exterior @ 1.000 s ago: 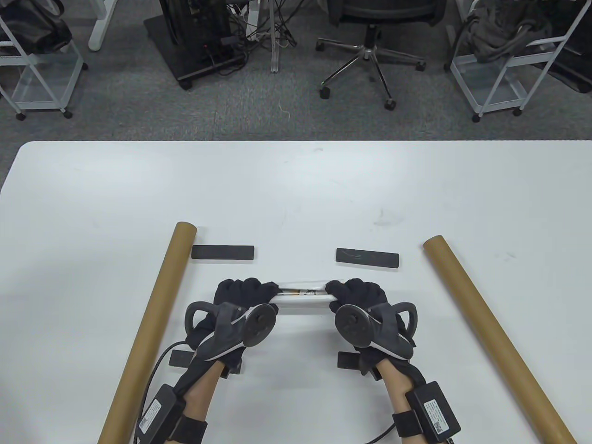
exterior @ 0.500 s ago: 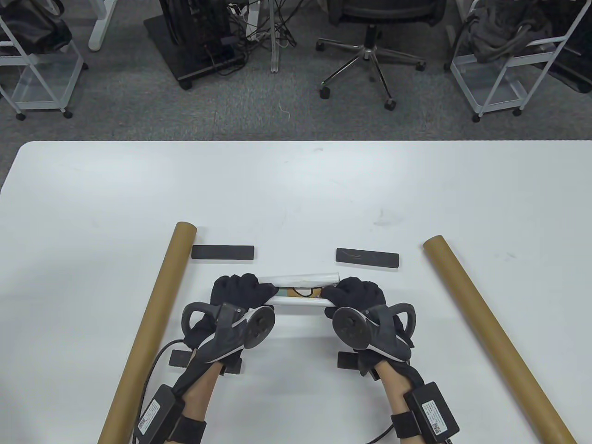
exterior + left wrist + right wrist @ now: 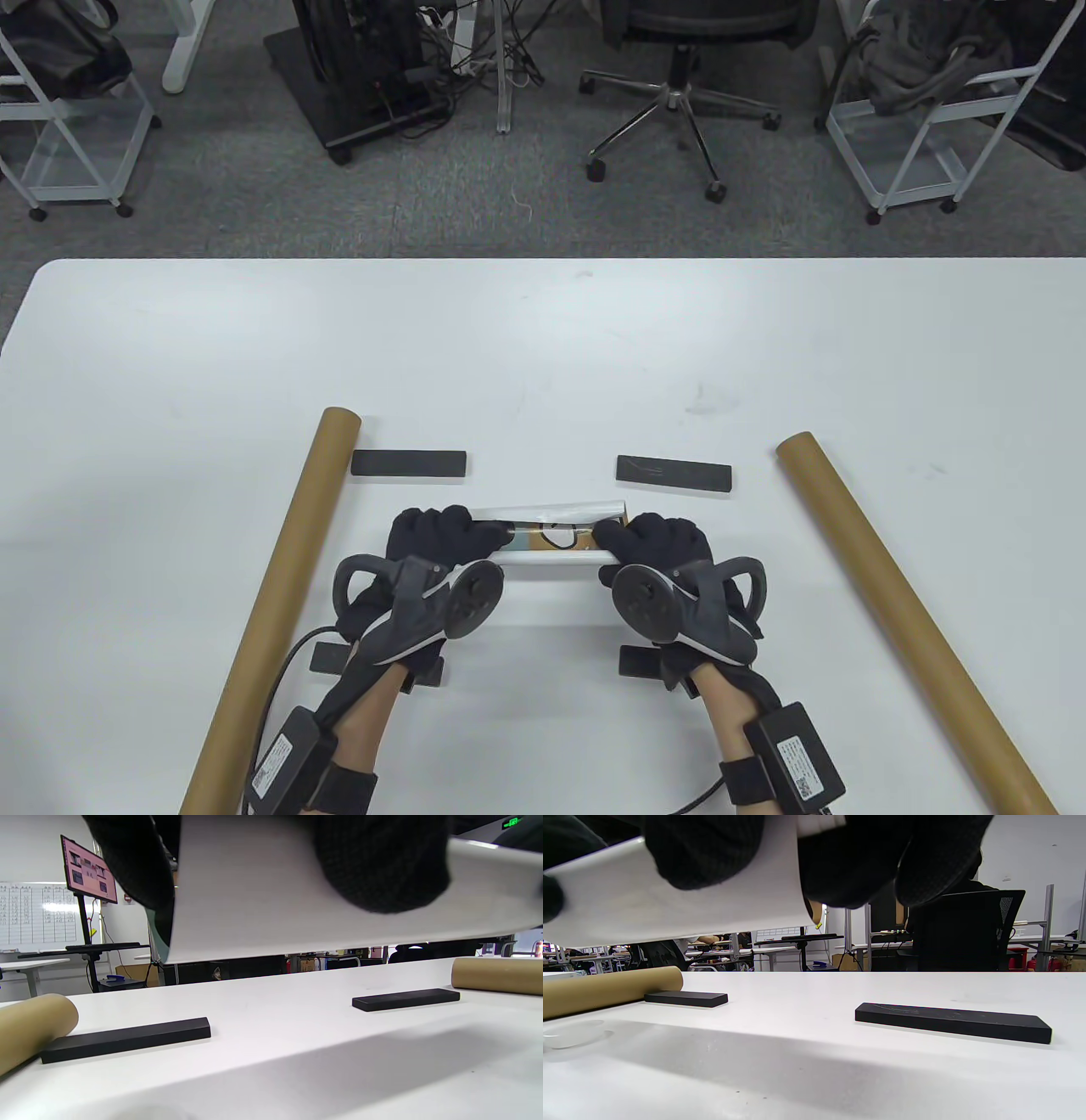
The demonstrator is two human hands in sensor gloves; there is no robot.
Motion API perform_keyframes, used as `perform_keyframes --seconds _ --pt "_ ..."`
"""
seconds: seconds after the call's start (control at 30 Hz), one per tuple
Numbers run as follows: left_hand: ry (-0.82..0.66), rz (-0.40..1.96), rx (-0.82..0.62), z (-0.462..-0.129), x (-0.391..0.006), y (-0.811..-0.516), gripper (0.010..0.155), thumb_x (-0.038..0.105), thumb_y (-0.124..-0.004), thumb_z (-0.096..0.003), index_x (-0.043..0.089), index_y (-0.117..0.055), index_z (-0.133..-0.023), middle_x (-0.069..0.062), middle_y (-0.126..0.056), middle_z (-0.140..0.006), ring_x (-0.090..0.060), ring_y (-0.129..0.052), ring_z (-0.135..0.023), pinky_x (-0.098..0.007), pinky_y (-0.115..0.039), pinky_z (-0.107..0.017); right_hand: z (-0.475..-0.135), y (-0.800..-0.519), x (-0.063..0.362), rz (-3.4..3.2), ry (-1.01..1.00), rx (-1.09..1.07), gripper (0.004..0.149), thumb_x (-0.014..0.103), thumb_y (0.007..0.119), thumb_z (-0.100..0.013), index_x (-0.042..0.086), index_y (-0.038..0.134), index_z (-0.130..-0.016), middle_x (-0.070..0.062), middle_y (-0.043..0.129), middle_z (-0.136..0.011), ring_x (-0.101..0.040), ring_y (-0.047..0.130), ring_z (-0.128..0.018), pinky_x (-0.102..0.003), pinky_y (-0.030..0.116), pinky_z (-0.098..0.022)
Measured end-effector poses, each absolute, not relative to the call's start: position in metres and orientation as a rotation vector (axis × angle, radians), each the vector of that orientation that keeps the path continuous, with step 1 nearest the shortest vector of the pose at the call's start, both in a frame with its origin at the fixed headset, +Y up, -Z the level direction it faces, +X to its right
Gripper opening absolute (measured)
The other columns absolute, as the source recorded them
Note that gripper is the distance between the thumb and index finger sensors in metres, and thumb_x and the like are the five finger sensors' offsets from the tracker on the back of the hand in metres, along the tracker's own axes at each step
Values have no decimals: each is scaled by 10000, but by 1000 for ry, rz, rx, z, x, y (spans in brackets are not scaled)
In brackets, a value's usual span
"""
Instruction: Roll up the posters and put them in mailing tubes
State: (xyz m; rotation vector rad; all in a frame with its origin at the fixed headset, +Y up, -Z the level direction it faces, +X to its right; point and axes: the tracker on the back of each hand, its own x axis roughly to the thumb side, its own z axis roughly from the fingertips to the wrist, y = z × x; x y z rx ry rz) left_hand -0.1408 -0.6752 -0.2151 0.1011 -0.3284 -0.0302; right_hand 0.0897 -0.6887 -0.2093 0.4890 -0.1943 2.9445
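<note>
Item: poster [image 3: 551, 536], white-backed paper part-rolled, lifted just above the table [image 3: 543, 356] between two brown mailing tubes [image 3: 280, 594], near four black bar weights [image 3: 409, 463]. Held at its ends: left hand [image 3: 437, 543] and right hand [image 3: 657, 543], fingers curled round the roll, outer flap loose. Handling, by judgement: light, springy, crease-prone, slippery; grip near both ends, evenly, without crushing.

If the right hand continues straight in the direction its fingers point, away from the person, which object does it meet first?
Probably the right black bar, lying just beyond the right hand holding the poster; the hand's height above the table is unclear.
</note>
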Motion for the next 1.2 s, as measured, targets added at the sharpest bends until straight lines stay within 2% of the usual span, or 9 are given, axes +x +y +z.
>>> perform_keyframes --seconds 0.27,0.37,0.47,0.53,0.67,0.77,0.97,1.07,1.2 --pt "-321 -19 105 -216 -143 -675 583 538 -756 -428 361 -788 -983 89 -949 -836 -175 -1017 -724 -514 -727 -789 -211 -689 92 2954 -181 474 544 386 727 -407 187 767 -912 -10 941 -735 -272 1004 -599 -588 766 -618" --pt "-327 52 84 -217 -143 -675 544 524 -691 -467 343 -800 -968 85 -951 -824 -191 -1009 -704 -517 -726 -785 -209 -688 89 2962 -210 476 532 325 618 -472 150 655 -973 -92 815 -807 -340 891 -634 -666 673 -641" --pt "-324 39 95 -216 -143 -674 520 497 -625 -498 352 -752 -981 73 -893 -848 -221 -937 -717 -543 -704 -784 -208 -685 87 2975 -186 488 540 339 577 -501 138 587 -1002 -109 759 -834 -339 844 -634 -678 641 -652" --pt "-323 17 113 -215 -143 -673 523 520 -642 -484 362 -750 -970 83 -887 -836 -210 -931 -700 -538 -708 -783 -208 -686 87 2959 -200 492 556 372 623 -485 146 594 -993 -94 767 -817 -321 849 -613 -668 654 -647" --pt "-325 -56 156 -214 -141 -672 484 505 -772 -447 402 -769 -920 120 -898 -788 -166 -944 -665 -518 -735 -774 -208 -686 87 2962 -236 485 527 379 681 -448 196 649 -941 -41 808 -755 -277 877 -563 -637 694 -638" --pt "-326 -40 145 -214 -141 -672 469 502 -781 -448 412 -779 -908 121 -900 -786 -169 -944 -668 -518 -731 -777 -209 -686 89 2942 -252 477 489 366 690 -442 225 704 -910 -31 837 -745 -281 899 -571 -631 703 -638" --pt "-322 -59 142 -215 -141 -674 443 498 -775 -457 425 -803 -893 112 -868 -857 -190 -921 -751 -527 -718 -785 -209 -687 89 2960 -250 473 489 370 716 -425 239 759 -894 -87 791 -849 -327 871 -670 -650 670 -654" --pt "-316 -74 144 -215 -140 -674 452 500 -785 -453 428 -821 -897 71 -796 -934 -222 -871 -809 -548 -687 -795 -209 -687 88 2966 -249 473 491 372 721 -422 237 764 -892 -86 782 -840 -317 866 -649 -646 673 -652" --pt "-317 -92 145 -214 -140 -673 481 497 -788 -449 428 -819 -924 64 -806 -922 -223 -878 -795 -554 -694 -791 -209 -687 88 2970 -238 483 498 371 728 -418 224 768 -893 -76 795 -813 -310 873 -638 -638 682 -648"
